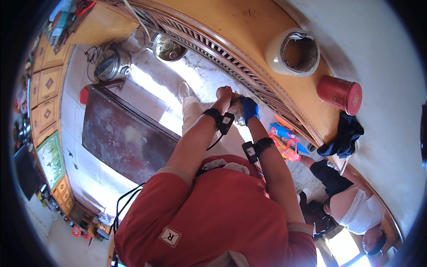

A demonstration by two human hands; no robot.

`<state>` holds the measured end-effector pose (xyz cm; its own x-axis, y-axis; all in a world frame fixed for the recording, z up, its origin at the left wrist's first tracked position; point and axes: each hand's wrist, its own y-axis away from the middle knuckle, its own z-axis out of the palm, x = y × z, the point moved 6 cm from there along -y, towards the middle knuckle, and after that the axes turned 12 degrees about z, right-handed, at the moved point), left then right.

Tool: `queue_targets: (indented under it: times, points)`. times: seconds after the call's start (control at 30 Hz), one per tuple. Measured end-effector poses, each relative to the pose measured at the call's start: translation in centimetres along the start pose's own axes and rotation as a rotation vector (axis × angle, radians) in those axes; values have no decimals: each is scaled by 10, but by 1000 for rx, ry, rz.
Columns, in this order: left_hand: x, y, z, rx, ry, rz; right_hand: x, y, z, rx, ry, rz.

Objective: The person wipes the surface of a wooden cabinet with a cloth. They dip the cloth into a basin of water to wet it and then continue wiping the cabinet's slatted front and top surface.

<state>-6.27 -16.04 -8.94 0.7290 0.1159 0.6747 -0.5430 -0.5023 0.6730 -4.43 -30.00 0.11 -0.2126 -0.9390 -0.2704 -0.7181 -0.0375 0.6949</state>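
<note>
My left hand [224,93] is bare, its fingers curled at the near edge of a pale, crumpled item [236,106]. On the other side of that item is my right hand [250,108], in a blue glove, with its fingers partly hidden. The item looks thin and greyish; its exact kind cannot be told. Both hands are low in front of my legs, close to the slatted front of a wooden bench [213,40]. Black straps with small boxed devices [226,123] sit on both forearms.
A dark low table [123,137] stands to the left, with a lidded metal pot [108,65] beyond it. A metal basin [169,48] holds pale pieces. The bench top carries a white jar [293,51], red tin [340,95] and dark cloth [343,137]. Another person [353,203] is at right.
</note>
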Motion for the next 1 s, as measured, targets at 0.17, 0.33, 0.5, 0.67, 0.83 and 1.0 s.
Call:
queue_targets:
  times: [0.17, 0.33, 0.5, 0.67, 0.83, 1.0]
  points:
    - [42, 12, -16, 63, 593, -10, -13, -14, -21, 160, -252, 135]
    - [75, 18, -28, -162, 698, 20, -38, -64, -28, 284, -240, 169]
    - [83, 27, -37, -474, 670, 58, -61, -40, -31, 426, -532, 397]
    - [86, 31, -41, -384, 575, 87, -80, -20, -56, 404, -466, 469]
    - [67, 36, -31, -674, 474, 110, -29, -31, -9, 259, -382, 548]
    - [74, 49, -16, -684, 443, 170, -14, -16, -24, 319, -925, 527]
